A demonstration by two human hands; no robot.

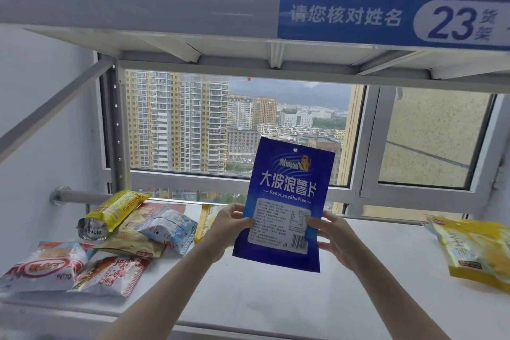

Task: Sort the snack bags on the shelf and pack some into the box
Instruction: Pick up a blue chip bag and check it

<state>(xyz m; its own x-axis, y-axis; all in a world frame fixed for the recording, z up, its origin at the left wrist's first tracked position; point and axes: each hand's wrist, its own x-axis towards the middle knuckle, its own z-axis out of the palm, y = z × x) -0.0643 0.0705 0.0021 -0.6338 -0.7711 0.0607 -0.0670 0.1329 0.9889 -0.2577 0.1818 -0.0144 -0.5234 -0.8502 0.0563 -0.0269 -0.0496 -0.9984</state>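
While held upright above the shelf (276, 298), blue bag (287, 201) faces the camera, back panel with white label and barcode visible. Gripped at left edge by left hand (229, 225), thumb on the front, fingers curled behind. Gripped at right edge by right hand (334, 240), thumb on the label, fingers behind. Both hands closed on the bag at about mid-height; bottom edge clear of the shelf surface.

On the shelf, left side: heap of bags. Yellow bag (118, 208) tilted on top at the rear, silver end toward the front left. Pale blue bag (168, 230) lying across a cream bag (129, 237). Red-and-white bag (47, 266) at front left, touching a second red-printed bag (110, 274) just beside it. Yellow strip of another bag (204, 222) partly hidden behind the left hand.

On the shelf, right side: yellow bags (474, 251), stacked, well apart from the heap, partly cut by the frame edge.

Above: upper shelf (138, 5) with blue sign (386, 19) marked 23. Behind: window (234, 124) with high-rise buildings beyond.
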